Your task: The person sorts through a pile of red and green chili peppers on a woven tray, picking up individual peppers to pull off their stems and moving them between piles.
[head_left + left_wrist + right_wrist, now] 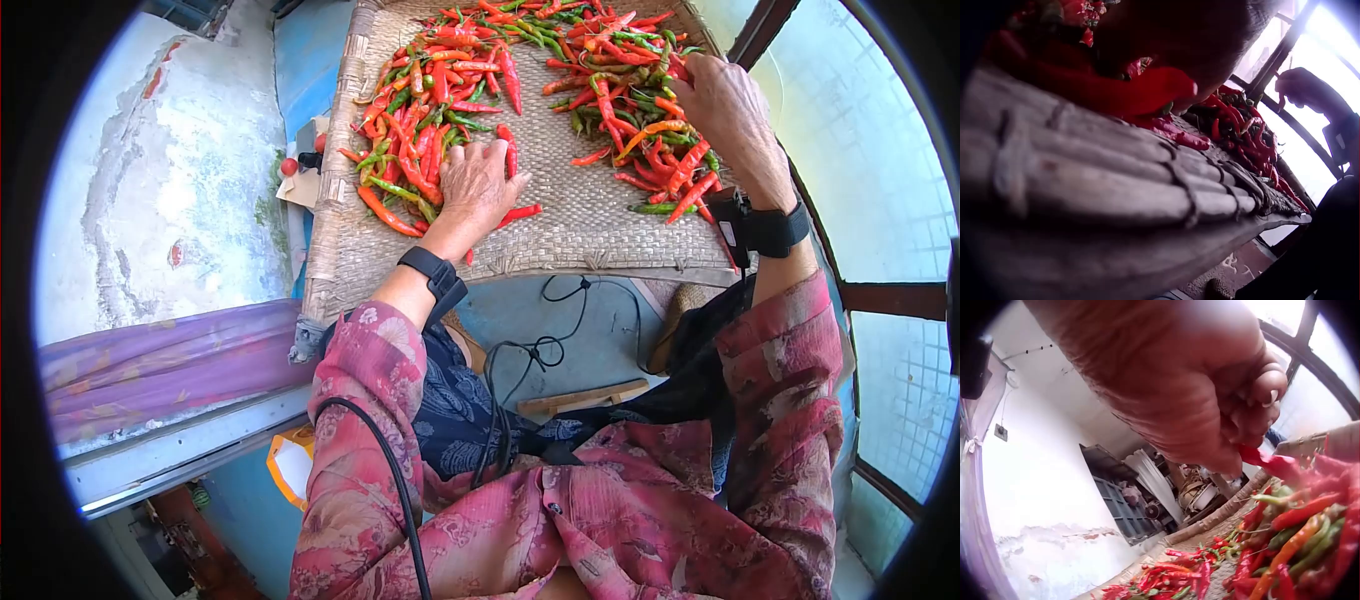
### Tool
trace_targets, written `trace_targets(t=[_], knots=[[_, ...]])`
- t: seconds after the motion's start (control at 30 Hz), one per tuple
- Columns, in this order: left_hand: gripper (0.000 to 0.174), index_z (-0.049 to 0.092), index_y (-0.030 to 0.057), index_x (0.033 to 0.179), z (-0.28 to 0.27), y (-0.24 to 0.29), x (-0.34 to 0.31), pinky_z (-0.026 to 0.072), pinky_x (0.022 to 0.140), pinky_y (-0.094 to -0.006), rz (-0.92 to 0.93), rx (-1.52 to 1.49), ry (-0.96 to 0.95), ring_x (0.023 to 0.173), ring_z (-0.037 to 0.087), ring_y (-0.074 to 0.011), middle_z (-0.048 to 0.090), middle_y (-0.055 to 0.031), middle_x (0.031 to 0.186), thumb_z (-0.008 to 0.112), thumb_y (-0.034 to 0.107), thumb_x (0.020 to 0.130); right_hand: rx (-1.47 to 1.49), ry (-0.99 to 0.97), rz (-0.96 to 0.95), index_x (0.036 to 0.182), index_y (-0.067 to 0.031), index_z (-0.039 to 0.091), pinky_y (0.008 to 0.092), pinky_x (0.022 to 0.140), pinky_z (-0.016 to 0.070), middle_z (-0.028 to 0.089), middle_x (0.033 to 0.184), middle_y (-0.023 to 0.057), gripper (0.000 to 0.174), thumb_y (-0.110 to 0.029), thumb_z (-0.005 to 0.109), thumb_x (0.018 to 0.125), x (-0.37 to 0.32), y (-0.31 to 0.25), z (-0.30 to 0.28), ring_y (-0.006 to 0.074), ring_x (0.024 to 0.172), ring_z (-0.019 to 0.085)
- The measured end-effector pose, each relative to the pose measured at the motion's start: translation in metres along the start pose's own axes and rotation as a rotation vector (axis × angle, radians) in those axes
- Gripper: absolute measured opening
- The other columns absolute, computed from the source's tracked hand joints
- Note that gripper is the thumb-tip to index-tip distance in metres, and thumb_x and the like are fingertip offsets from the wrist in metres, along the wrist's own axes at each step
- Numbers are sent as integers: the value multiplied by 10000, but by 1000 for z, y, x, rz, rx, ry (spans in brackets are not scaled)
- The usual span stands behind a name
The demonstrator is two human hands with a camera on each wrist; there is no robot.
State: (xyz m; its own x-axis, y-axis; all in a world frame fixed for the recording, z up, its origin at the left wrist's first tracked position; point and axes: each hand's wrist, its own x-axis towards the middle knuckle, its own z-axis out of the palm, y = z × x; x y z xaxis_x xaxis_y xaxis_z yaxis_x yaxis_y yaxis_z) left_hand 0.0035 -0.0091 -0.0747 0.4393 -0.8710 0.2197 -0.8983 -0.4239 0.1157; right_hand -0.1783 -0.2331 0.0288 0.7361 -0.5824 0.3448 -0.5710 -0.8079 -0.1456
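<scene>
My left hand [474, 188] rests over the left heap of red and green chilies [436, 88], fingers bent down at its right edge and thumb out to the side. What lies beneath its fingertips is hidden. In the left wrist view a large red chili [1154, 89] lies beside the dark shape of that hand [1185, 31]. At the right heap [650, 120], my right hand [735, 118] is over the far right side. The right wrist view shows this hand [1172, 381] pinching a red chili [1261, 457] between thumb and fingers, above the heap.
The woven tray [600, 225] has a raised rim [325, 210] and a bare strip between the heaps. Loose black cords [535, 350] hang below its near edge. A purple cloth [180, 375] lies at the left, and framed window panes [880, 160] stand at the right.
</scene>
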Motion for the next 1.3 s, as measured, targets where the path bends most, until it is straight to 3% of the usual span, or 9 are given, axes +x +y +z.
trace_targets(t=[0.13, 0.33, 0.5, 0.6, 0.8, 0.97, 1.03, 1.17, 1.3], knots=[[392, 548, 89, 1090, -7, 4, -1, 403, 825, -493, 69, -22, -54, 995, 513, -329, 587, -110, 1055, 689, 245, 759, 77, 171, -114, 896, -33, 593, 471, 649, 504, 639, 786, 193, 227, -236, 637, 801, -4, -1, 8, 359, 750, 634], [250, 539, 96, 953, 4, 1, 0, 457, 724, -425, 279, -129, -28, 848, 582, -304, 616, -83, 886, 613, 37, 721, 192, 11, -378, 877, -57, 575, 400, 604, 540, 630, 769, 152, 109, -90, 566, 773, -24, -55, 40, 296, 739, 653], [234, 562, 92, 967, -25, 18, -1, 499, 701, -368, 59, -547, 31, 779, 640, -285, 631, -118, 806, 591, 10, 750, 301, -4, -592, 909, -45, 590, 365, 626, 534, 546, 881, 113, 153, -10, 556, 764, -43, -76, 59, 267, 849, 625], [180, 548, 55, 1004, -22, 13, -3, 507, 721, -281, 34, -716, -64, 799, 647, -162, 641, -64, 874, 594, 57, 830, 160, -18, -641, 885, -66, 601, 356, 626, 526, 560, 863, 94, 138, -45, 589, 749, -43, -81, 61, 233, 862, 628], [226, 518, 46, 1138, -42, -9, 4, 499, 702, -247, -247, -1220, -112, 800, 612, -117, 614, -60, 966, 472, 174, 958, 76, 133, -509, 888, -76, 567, 387, 580, 526, 608, 840, 100, 97, -79, 542, 794, -22, -54, 52, 279, 723, 651], [344, 443, 40, 1228, -43, -21, 6, 491, 805, -291, -300, -1518, -47, 946, 605, -182, 601, -105, 1058, 542, 168, 925, -130, 65, -195, 892, -37, 578, 433, 646, 526, 635, 839, 145, 110, -104, 554, 809, -6, -12, 8, 308, 765, 649], [371, 432, 31, 1234, -42, -19, 6, 487, 845, -309, -284, -1611, -77, 1007, 594, -200, 593, -115, 1091, 566, 159, 913, -109, 283, -233, 927, -36, 599, 434, 687, 524, 637, 853, 152, 156, -128, 582, 802, -8, -10, 10, 309, 788, 647], [373, 459, 41, 1193, -44, 1, 5, 465, 924, -365, -236, -1814, -250, 1103, 553, -224, 579, -119, 1143, 629, 153, 880, 727, 38, -275, 873, -7, 645, 401, 649, 499, 625, 776, 195, 210, -203, 651, 797, -29, -59, 32, 326, 738, 632], [279, 486, 67, 1129, -35, 19, 2, 479, 897, -379, -166, -1975, -309, 1062, 566, -188, 590, -76, 1115, 613, 141, 892, 738, -159, -285, 847, -10, 640, 438, 643, 504, 638, 783, 189, 237, -233, 661, 768, -48, -94, 42, 353, 738, 638]])
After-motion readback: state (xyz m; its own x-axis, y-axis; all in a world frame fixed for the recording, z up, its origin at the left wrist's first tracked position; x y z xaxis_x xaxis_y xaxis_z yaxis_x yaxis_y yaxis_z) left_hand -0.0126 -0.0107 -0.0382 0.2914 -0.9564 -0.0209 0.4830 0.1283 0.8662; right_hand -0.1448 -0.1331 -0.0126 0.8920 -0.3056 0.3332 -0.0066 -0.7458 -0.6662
